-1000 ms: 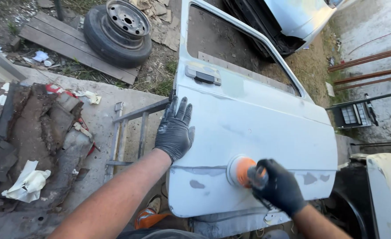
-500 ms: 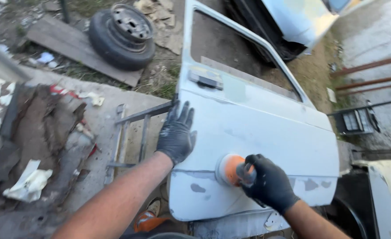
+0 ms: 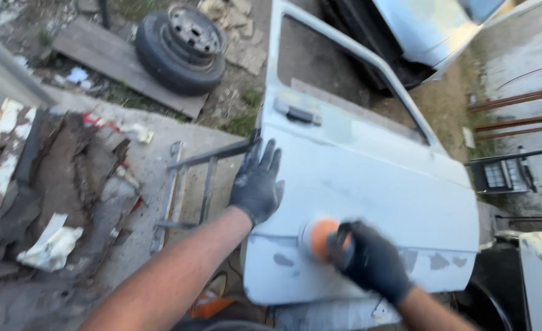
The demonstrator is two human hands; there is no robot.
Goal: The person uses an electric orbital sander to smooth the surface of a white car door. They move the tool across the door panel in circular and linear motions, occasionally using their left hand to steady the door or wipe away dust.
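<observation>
clamped in the right hand (image 3: 369, 262), which wears a black glove, is a round orange sanding pad (image 3: 317, 238), its grip closed around the back of it and blurred with motion, the pad pressed flat on the lower part of a pale blue car door (image 3: 375, 178). left hand (image 3: 257, 182), also in a black glove, lies open with fingers spread on the door's left edge, holding nothing, just above and to the left of the pad. the door rests face up, its window opening toward the top of the view and a dark handle (image 3: 298, 114) near its upper left corner; dull grey patches (filler or primer, i cannot tell which) dot the lower panel. under the door's left side a grey metal frame (image 3: 188, 190) shows, standing on a concrete slab. an old tyre on its steel wheel (image 3: 182, 46) lies well apart at the top, resting on a wooden board (image 3: 108, 61). crumpled torn material (image 3: 50, 184) is heaped at the left, and a dark wire crate (image 3: 500, 175) sits at the right beyond the door.
</observation>
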